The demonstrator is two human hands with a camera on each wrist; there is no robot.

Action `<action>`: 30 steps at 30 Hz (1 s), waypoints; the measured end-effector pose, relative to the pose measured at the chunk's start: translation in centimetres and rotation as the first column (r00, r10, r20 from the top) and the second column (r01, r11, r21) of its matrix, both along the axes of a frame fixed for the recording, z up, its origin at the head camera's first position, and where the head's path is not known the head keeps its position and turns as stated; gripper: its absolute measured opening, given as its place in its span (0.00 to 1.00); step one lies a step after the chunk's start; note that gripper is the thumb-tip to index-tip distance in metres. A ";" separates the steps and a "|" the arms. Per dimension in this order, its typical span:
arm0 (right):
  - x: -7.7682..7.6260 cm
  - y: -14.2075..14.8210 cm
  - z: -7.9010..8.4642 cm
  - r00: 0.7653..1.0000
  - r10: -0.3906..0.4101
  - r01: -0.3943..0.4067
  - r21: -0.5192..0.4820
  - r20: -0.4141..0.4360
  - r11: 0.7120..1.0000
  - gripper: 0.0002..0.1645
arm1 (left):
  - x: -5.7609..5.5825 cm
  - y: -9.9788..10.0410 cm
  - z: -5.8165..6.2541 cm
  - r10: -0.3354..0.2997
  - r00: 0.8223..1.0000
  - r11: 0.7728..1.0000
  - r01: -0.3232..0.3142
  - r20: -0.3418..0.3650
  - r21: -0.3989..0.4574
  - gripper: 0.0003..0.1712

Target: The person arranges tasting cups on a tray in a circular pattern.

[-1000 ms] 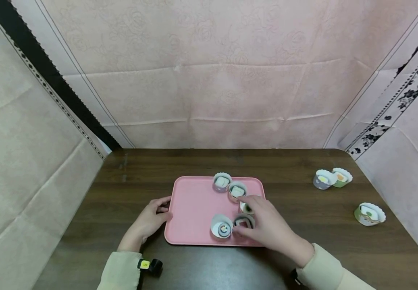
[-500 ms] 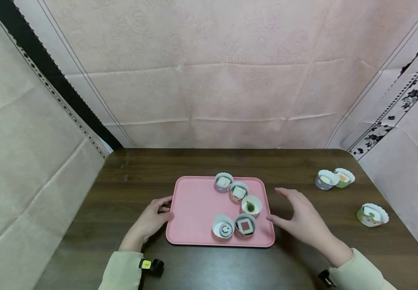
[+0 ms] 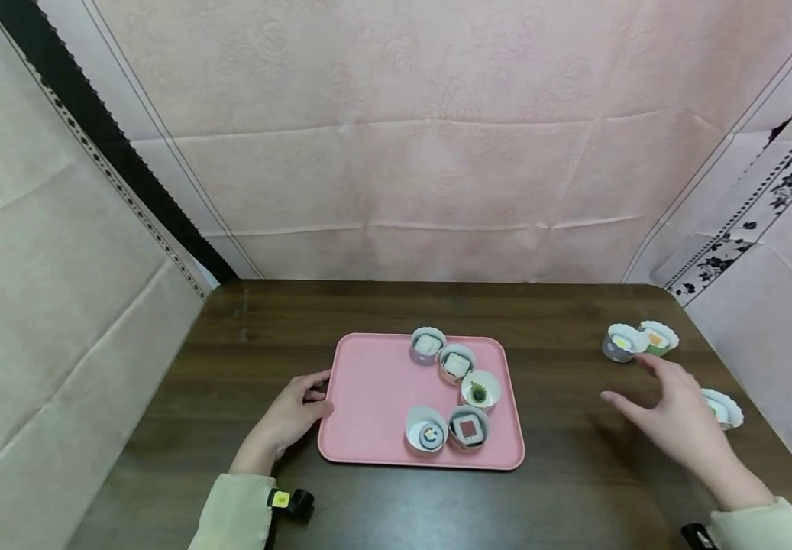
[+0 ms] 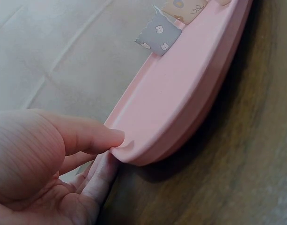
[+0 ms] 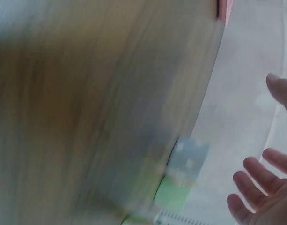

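Note:
My left hand (image 3: 294,412) pinches the left edge of a pink tray (image 3: 375,401); in the left wrist view the thumb (image 4: 103,137) lies over the rim with fingers beneath. Several small paper baking cups stand on the tray's right half. One holds a green tuft (image 3: 479,393), another a square with a red centre (image 3: 468,429), another a round blue-and-white piece (image 3: 430,436). Over the table's right side, my right hand (image 3: 687,424) is spread and holds nothing. It partly hides a scalloped cup (image 3: 725,409). Beyond its fingertips stand a grey-blue cup (image 3: 619,347) and a green cup (image 3: 658,340).
The dark wooden table (image 3: 540,496) ends at a pale cloth backdrop (image 3: 423,191), with cloth at both sides too. The right-hand cups stand near the table's right edge. The right wrist view is blurred.
My right hand has lifted off the cups on the tray and moved right, past the tray's edge, to the cups at the far right. My left hand stays at the tray.

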State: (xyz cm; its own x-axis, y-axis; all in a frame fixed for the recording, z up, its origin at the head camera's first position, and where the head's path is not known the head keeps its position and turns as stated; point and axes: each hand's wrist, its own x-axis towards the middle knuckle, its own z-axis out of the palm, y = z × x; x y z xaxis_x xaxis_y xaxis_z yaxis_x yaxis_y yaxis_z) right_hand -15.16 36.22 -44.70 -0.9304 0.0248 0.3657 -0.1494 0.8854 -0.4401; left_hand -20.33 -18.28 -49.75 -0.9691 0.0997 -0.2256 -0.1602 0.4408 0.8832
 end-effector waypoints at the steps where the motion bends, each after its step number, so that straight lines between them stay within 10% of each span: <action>1: 0.1 0.8 0.0 1.000 -0.030 0.030 0.012 -0.001 0.999 0.51 | 0.0 0.0 0.0 -0.001 1.000 1.000 0.001 -0.001 0.002 0.31; 12: 0.8 6.3 -0.6 0.952 -0.255 0.240 0.101 0.169 0.965 0.61 | 0.0 0.0 0.3 -0.003 1.000 1.000 0.002 0.003 0.026 0.31; 30: 1.4 8.6 -1.9 0.906 -0.313 0.300 0.090 0.286 0.950 0.61 | 0.2 0.0 0.2 -0.007 1.000 1.000 0.007 0.002 0.007 0.31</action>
State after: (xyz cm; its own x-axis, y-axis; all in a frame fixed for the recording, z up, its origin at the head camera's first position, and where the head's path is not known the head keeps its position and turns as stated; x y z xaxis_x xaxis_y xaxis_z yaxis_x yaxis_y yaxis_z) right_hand -13.77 44.82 -46.63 -0.9449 0.3162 0.0853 0.2618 0.8857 -0.3833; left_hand -20.11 -18.30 -49.56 -0.9680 0.1080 -0.2264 -0.1587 0.4354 0.8861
